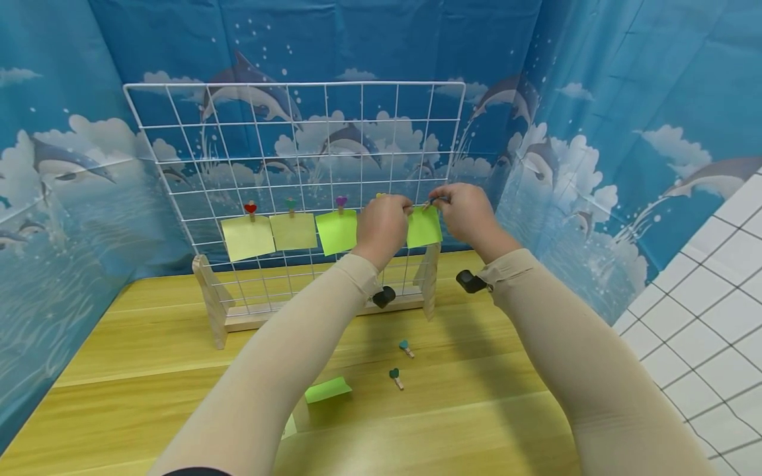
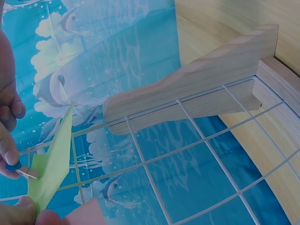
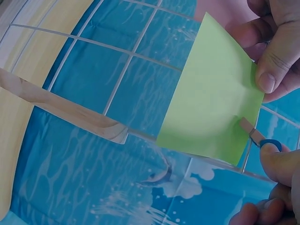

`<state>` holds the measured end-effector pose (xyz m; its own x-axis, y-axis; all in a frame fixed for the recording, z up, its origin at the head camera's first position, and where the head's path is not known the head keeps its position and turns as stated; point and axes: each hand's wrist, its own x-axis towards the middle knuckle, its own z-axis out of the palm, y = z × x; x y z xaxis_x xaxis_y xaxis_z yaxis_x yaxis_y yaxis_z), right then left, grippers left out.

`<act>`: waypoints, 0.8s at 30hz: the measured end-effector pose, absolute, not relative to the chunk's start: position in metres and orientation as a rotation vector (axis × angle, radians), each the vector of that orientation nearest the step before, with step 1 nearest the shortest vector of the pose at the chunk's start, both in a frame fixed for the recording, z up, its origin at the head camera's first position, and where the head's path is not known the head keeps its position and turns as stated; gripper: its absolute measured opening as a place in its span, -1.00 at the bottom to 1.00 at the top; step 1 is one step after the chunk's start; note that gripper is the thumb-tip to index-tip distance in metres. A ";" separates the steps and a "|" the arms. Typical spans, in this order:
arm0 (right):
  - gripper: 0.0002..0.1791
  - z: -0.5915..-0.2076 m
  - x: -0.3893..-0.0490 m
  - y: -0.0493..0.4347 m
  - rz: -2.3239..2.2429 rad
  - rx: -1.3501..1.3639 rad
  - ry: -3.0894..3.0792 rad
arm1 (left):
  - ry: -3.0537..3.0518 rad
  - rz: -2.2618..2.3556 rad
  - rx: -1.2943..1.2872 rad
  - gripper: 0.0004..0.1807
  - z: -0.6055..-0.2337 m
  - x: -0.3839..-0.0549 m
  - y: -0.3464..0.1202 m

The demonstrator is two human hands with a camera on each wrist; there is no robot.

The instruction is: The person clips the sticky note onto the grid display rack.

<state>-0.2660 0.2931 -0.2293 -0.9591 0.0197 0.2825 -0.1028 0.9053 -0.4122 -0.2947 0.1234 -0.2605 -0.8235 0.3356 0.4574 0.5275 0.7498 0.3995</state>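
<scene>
My left hand (image 1: 381,228) pinches the top edge of a bright green paper note (image 3: 211,93) between thumb and finger, against the lower right of a white wire grid (image 1: 361,157). Just right of it, my right hand (image 1: 467,208) pinches a small wooden clothespin (image 3: 251,129) with a blue top. In the right wrist view, the clothespin's wooden end overlaps the note's upper edge. Beside the note, a piece of pink paper (image 2: 86,213) shows partly behind the left hand.
Left on the grid hang two yellow notes (image 1: 248,238) and a green note (image 1: 337,233), under heart-topped clothespins (image 1: 251,210). Wooden feet (image 1: 210,297) support the grid. On the table lie two loose clothespins (image 1: 407,348) and a folded green note (image 1: 327,390). A dolphin-printed curtain (image 1: 238,39) stands behind.
</scene>
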 end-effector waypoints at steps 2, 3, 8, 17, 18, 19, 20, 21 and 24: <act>-0.61 -0.230 -0.266 0.293 0.619 0.067 -2.783 | -2.593 -0.743 -0.662 -0.65 -0.260 -0.295 0.124; -0.61 -0.230 -0.266 0.293 0.616 0.068 -2.782 | -2.595 -0.739 -0.661 -0.65 -0.260 -0.294 0.124; -0.59 -0.232 -0.267 0.293 0.610 0.064 -2.784 | -2.603 -0.730 -0.653 -0.65 -0.260 -0.293 0.125; -0.57 -0.234 -0.265 0.293 0.634 0.094 -2.776 | -2.600 -0.726 -0.646 -0.65 -0.261 -0.292 0.124; -0.57 -0.234 -0.265 0.293 0.642 0.096 -2.776 | -2.598 -0.724 -0.647 -0.65 -0.261 -0.292 0.124; -0.57 -0.235 -0.265 0.293 0.647 0.095 -2.775 | -2.596 -0.722 -0.648 -0.65 -0.261 -0.292 0.124; -0.57 -0.235 -0.265 0.293 0.656 0.095 -2.774 | -2.594 -0.722 -0.650 -0.65 -0.261 -0.292 0.124; -0.56 -0.235 -0.265 0.293 0.666 0.095 -2.774 | -2.592 -0.727 -0.651 -0.65 -0.261 -0.292 0.124; -0.55 -0.235 -0.265 0.292 0.671 0.089 -2.778 | -2.589 -0.730 -0.655 -0.65 -0.261 -0.292 0.124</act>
<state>-0.2648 0.2924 -0.2354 -0.9585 0.0060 0.2851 -0.1249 0.8900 -0.4385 -0.2916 0.1244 -0.2608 -0.8230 0.3311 0.4616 0.5236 0.7574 0.3902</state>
